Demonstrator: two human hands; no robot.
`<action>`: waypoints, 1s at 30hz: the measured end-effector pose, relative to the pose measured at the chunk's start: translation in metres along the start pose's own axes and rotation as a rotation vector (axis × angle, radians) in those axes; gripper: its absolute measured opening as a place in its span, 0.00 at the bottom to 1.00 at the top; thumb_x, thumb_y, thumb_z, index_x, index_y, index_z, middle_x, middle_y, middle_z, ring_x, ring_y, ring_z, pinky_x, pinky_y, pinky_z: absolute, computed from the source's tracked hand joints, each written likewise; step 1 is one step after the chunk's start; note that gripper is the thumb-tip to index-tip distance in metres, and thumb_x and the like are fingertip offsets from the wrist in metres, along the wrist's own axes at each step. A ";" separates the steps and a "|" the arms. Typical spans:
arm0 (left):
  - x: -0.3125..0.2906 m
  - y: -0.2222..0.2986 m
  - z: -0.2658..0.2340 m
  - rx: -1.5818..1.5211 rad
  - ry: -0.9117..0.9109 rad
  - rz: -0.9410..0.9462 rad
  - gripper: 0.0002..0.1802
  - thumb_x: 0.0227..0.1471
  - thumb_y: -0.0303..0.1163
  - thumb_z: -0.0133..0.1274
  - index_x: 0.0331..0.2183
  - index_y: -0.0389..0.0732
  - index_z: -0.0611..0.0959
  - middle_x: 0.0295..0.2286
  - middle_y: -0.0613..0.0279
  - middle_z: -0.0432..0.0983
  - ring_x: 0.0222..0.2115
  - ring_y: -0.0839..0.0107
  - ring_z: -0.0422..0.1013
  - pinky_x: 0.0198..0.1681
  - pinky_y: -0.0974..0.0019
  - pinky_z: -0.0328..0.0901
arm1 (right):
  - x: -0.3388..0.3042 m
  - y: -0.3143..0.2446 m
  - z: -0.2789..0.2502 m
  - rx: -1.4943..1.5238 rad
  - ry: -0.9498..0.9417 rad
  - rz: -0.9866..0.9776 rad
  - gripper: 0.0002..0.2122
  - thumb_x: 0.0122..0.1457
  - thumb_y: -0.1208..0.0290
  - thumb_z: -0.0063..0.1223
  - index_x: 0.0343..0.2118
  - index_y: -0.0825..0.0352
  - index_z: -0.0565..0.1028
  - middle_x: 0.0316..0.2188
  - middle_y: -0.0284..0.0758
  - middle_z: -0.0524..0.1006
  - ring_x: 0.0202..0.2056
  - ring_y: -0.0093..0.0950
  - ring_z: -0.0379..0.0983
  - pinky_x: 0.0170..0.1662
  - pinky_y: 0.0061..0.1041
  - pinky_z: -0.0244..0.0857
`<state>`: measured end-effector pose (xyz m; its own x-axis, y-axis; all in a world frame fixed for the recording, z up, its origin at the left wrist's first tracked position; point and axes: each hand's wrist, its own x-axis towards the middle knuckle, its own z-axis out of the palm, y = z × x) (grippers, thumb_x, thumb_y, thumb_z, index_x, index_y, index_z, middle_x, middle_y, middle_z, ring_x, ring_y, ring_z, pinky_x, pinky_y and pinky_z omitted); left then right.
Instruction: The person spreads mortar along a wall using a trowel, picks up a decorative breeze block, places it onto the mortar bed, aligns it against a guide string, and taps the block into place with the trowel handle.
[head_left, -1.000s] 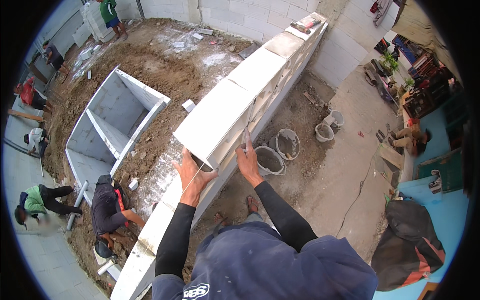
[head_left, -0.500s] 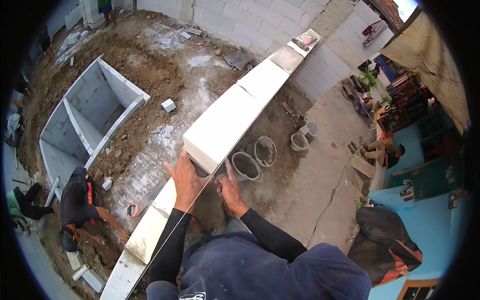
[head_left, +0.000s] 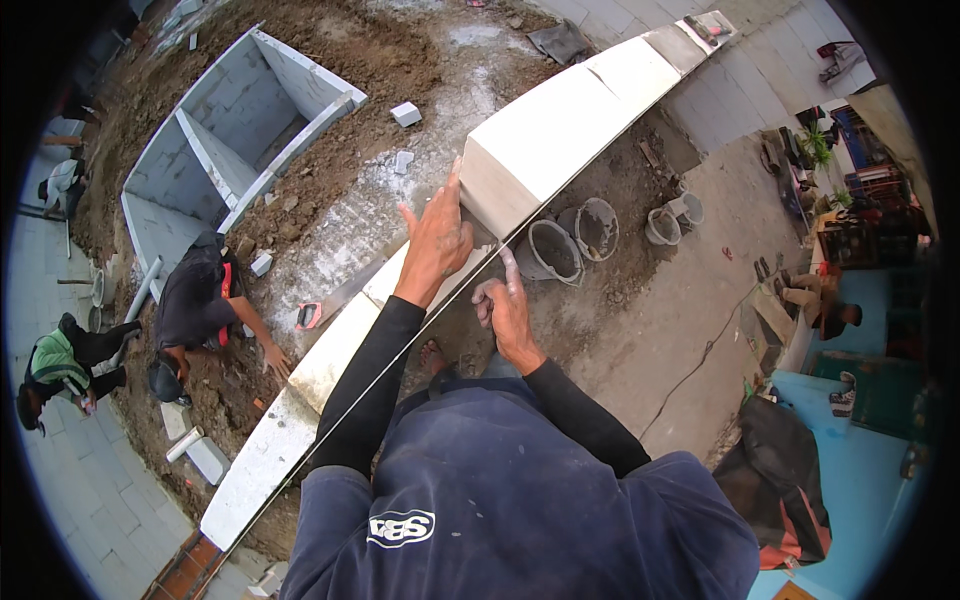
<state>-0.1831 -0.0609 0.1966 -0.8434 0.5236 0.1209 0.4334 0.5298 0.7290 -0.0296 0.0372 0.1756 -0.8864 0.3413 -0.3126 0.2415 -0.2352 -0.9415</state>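
A pale lightweight concrete block (head_left: 497,190) sits on top of a narrow wall, its end face toward me. My left hand (head_left: 437,240) lies over the lower course, fingers stretched up along the block's left end, holding nothing. By the block's near right corner, my right hand (head_left: 508,310) points upward with its index finger, the other fingers loosely curled and nothing in them. Its fingertip is close to a taut string (head_left: 400,355) that runs along the wall's right side; whether they touch I cannot tell. Lower blocks (head_left: 335,360) of the wall extend toward the lower left.
A handsaw with a red handle (head_left: 308,316) lies left of the wall. Buckets (head_left: 552,250) stand to its right. A block-built pit (head_left: 190,150) is at upper left. A co-worker (head_left: 200,305) bends close to the wall, one hand near it. A cable (head_left: 700,360) crosses the ground.
The view has shifted, so the wall sits farther right and higher in the picture. My left hand's fingers have straightened along the block's end. My right index finger stays extended by the corner.
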 end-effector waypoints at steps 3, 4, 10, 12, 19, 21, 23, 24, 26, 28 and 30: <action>0.002 0.001 -0.002 -0.006 -0.005 0.007 0.47 0.52 0.26 0.47 0.71 0.44 0.50 0.57 0.43 0.71 0.60 0.42 0.65 0.62 0.15 0.32 | -0.018 0.005 0.003 -0.343 -0.051 -0.261 0.32 0.62 0.71 0.42 0.71 0.66 0.54 0.24 0.37 0.75 0.23 0.30 0.70 0.28 0.33 0.69; 0.004 0.002 -0.002 -0.014 -0.012 0.006 0.46 0.52 0.27 0.46 0.71 0.44 0.50 0.58 0.43 0.70 0.60 0.42 0.65 0.63 0.15 0.32 | -0.020 0.007 0.004 -0.501 -0.066 -0.390 0.32 0.61 0.72 0.42 0.71 0.67 0.55 0.24 0.40 0.75 0.23 0.34 0.72 0.29 0.37 0.70; 0.010 -0.006 -0.001 0.032 -0.118 -0.083 0.46 0.50 0.25 0.47 0.70 0.42 0.55 0.58 0.45 0.70 0.60 0.45 0.65 0.63 0.16 0.35 | -0.011 -0.001 0.003 -1.058 -0.056 -0.475 0.36 0.56 0.73 0.51 0.71 0.59 0.57 0.28 0.45 0.78 0.28 0.50 0.75 0.35 0.48 0.70; 0.006 -0.012 0.002 -0.017 -0.044 -0.017 0.44 0.51 0.25 0.47 0.69 0.40 0.57 0.56 0.43 0.71 0.58 0.43 0.66 0.64 0.18 0.37 | -0.020 -0.003 0.000 -1.072 -0.069 -0.464 0.36 0.55 0.73 0.52 0.70 0.57 0.59 0.28 0.44 0.78 0.28 0.51 0.75 0.35 0.49 0.70; 0.002 -0.039 0.009 -0.059 -0.004 0.116 0.47 0.55 0.28 0.51 0.70 0.37 0.49 0.60 0.43 0.69 0.60 0.45 0.66 0.65 0.21 0.36 | -0.060 0.044 -0.039 -0.962 0.114 -0.289 0.27 0.60 0.66 0.57 0.63 0.60 0.68 0.36 0.44 0.76 0.32 0.47 0.77 0.37 0.46 0.72; 0.005 -0.022 0.009 -0.061 -0.060 0.043 0.47 0.55 0.28 0.51 0.71 0.37 0.49 0.60 0.43 0.69 0.61 0.45 0.66 0.66 0.22 0.35 | -0.065 0.061 -0.078 -0.904 0.264 -0.162 0.25 0.60 0.61 0.59 0.59 0.62 0.71 0.41 0.45 0.76 0.33 0.45 0.77 0.39 0.43 0.72; 0.005 -0.015 0.007 -0.053 -0.036 0.036 0.47 0.53 0.26 0.49 0.70 0.34 0.48 0.59 0.40 0.69 0.60 0.46 0.67 0.63 0.39 0.49 | -0.065 0.075 -0.127 -0.848 0.388 -0.021 0.23 0.60 0.58 0.61 0.54 0.65 0.76 0.45 0.45 0.75 0.35 0.43 0.77 0.43 0.41 0.72; 0.003 -0.018 0.005 -0.039 0.009 0.059 0.47 0.51 0.23 0.47 0.69 0.32 0.48 0.59 0.36 0.69 0.60 0.46 0.68 0.60 0.55 0.63 | -0.064 0.082 -0.154 -0.886 0.441 -0.050 0.21 0.60 0.57 0.61 0.51 0.65 0.78 0.45 0.44 0.76 0.36 0.42 0.77 0.44 0.40 0.71; 0.008 -0.008 -0.001 -0.049 -0.052 -0.063 0.47 0.51 0.22 0.46 0.69 0.32 0.48 0.58 0.38 0.71 0.59 0.49 0.69 0.59 0.57 0.65 | -0.057 0.089 -0.202 -0.959 0.544 -0.092 0.19 0.60 0.56 0.61 0.45 0.67 0.81 0.46 0.44 0.76 0.37 0.41 0.77 0.45 0.38 0.70; 0.005 -0.021 -0.002 -0.042 -0.040 -0.052 0.44 0.53 0.22 0.46 0.69 0.32 0.51 0.58 0.42 0.72 0.60 0.50 0.68 0.65 0.54 0.56 | -0.045 0.039 -0.223 -0.760 0.605 -0.088 0.17 0.61 0.56 0.61 0.39 0.68 0.83 0.47 0.45 0.77 0.38 0.42 0.78 0.45 0.39 0.70; 0.002 -0.016 0.001 -0.175 0.018 -0.093 0.38 0.60 0.28 0.50 0.68 0.37 0.58 0.59 0.43 0.72 0.61 0.47 0.66 0.70 0.34 0.33 | -0.023 0.003 -0.268 -0.731 0.593 -0.014 0.16 0.61 0.57 0.61 0.39 0.68 0.84 0.47 0.47 0.77 0.40 0.42 0.78 0.46 0.39 0.70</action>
<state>-0.1915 -0.0681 0.1844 -0.8834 0.4649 0.0590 0.2934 0.4506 0.8431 0.0977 0.2723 0.1464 -0.5941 0.7947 -0.1246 0.5987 0.3333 -0.7283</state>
